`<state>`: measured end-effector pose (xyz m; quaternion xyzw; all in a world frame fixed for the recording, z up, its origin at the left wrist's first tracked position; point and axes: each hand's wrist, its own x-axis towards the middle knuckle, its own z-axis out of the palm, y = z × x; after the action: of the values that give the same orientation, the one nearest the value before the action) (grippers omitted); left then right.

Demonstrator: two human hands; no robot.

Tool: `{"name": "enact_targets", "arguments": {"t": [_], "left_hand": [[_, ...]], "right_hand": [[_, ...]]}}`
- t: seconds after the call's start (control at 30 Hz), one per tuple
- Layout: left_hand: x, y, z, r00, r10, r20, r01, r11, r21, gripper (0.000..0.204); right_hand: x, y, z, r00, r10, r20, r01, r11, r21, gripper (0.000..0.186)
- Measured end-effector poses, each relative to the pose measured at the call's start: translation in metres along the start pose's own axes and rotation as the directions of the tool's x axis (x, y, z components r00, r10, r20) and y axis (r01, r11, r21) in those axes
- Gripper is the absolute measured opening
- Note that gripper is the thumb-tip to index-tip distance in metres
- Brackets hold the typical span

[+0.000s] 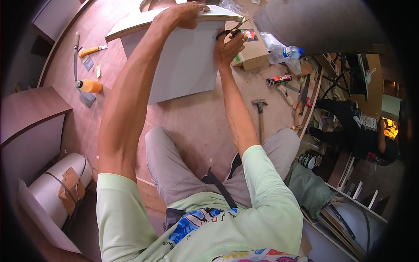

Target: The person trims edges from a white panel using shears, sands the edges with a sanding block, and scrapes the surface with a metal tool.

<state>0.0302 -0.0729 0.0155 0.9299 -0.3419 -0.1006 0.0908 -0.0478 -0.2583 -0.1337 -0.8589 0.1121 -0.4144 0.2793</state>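
Note:
A white panel (131, 27) with a plywood-coloured edge lies across the top of a grey-white board (183, 65) that stands in front of me. My left hand (187, 14) is closed over the near edge of that panel, its fingers partly out of sight on top. At the panel's right end my right hand (229, 47) grips scissors (238, 29) with black handles. Their blades point up, close to the panel's corner. Just right of this hand is a brown cardboard box (254, 56).
A claw hammer (260, 105) lies right of the board, with a water bottle (286, 54) and a printed tube (279, 80) farther off. On the left are a yellow utility knife (89, 51) and an orange bottle (89, 85). Another person (349, 126) is at the far right.

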Motion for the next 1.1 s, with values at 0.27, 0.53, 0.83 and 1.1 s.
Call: {"name": "enact_targets", "arguments": {"t": [0.27,0.53,0.83,1.1], "left_hand": [[0.006,-0.013,0.017,0.992,0.073,-0.100,-0.076,0.997,-0.030,0.059],[0.010,-0.008,0.018,0.994,0.048,-0.099,-0.063,0.987,-0.149,0.072],[0.012,-0.010,0.024,0.989,0.056,-0.137,-0.075,0.987,-0.139,0.070],[0.015,-0.009,0.026,0.992,0.028,-0.126,-0.043,0.993,-0.114,0.071]], "right_hand": [[-0.006,-0.001,-0.003,1.000,0.017,0.023,-0.018,1.000,0.008,0.044],[-0.002,0.003,-0.003,0.999,0.031,0.032,-0.030,0.998,-0.049,0.045],[-0.001,0.003,-0.004,0.999,0.026,0.021,-0.024,0.997,-0.079,0.047],[-0.003,0.006,-0.001,0.998,0.034,0.054,-0.033,0.999,-0.020,0.037]]}}
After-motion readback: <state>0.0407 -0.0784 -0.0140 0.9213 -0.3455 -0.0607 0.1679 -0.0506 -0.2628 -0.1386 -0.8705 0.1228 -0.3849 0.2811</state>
